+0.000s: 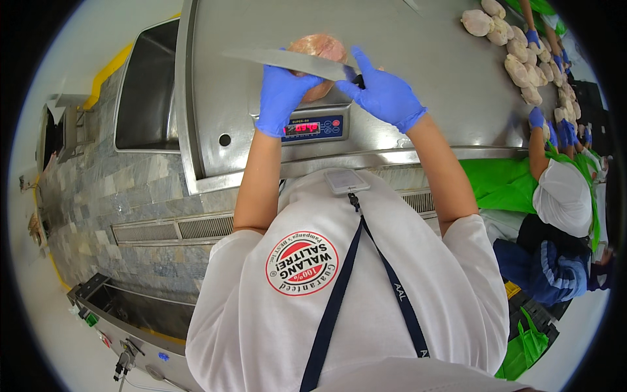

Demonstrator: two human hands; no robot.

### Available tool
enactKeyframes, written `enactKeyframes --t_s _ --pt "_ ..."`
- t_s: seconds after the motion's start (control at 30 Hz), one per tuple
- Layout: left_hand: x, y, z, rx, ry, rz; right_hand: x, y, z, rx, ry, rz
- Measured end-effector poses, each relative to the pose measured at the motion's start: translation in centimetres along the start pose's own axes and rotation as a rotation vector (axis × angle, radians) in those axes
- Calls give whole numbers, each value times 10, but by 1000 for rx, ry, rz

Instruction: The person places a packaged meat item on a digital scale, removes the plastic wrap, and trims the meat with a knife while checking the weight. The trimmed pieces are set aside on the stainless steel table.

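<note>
Grey tiled floor [150, 186], slotted drain grate [147, 233], steel sink [153, 85], apparently a pale wall [114, 32] beyond.

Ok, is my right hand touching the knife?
Touching. The head view shows your gloved right hand gripping the knife by its dark handle, with the blade pointing left.

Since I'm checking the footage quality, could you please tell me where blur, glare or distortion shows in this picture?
In the head view, the knife blade smears toward its tip, probably from motion; in the head view, glare streaks the steel table, notably along its near edge; in the head view, fisheye distortion bows the sink at the left.
</note>
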State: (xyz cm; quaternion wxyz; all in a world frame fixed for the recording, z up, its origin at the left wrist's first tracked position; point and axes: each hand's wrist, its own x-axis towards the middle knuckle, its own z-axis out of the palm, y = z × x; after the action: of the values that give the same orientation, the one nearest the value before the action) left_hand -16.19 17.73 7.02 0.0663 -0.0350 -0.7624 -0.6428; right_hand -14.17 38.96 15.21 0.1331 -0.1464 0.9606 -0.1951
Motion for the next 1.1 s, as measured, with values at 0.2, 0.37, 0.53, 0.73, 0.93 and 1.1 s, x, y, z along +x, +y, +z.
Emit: enactKeyframes --t_s 0.2,0.37,0.53,0.73,0.93,1.1 --pt "-6 22 -1 33 44 -18 35 -3 2 88 -92 -88" --pt "-8 7 10 216 167 -61 52 -12 -2 -14 -89 -117" --pt "9 -5 -3 31 6 -27 51 -16 -11 -17 -125 -143" --pt "23 13 -14 -243 -170 -189 42 6 -25 35 -113 -196" --pt "18 20 -7 -275 -139 -174 57 8 -24 -65 -169 -180" --pt "16 3 -6 -214 -63 -215 70 -3 -15 -117 -163 -119"
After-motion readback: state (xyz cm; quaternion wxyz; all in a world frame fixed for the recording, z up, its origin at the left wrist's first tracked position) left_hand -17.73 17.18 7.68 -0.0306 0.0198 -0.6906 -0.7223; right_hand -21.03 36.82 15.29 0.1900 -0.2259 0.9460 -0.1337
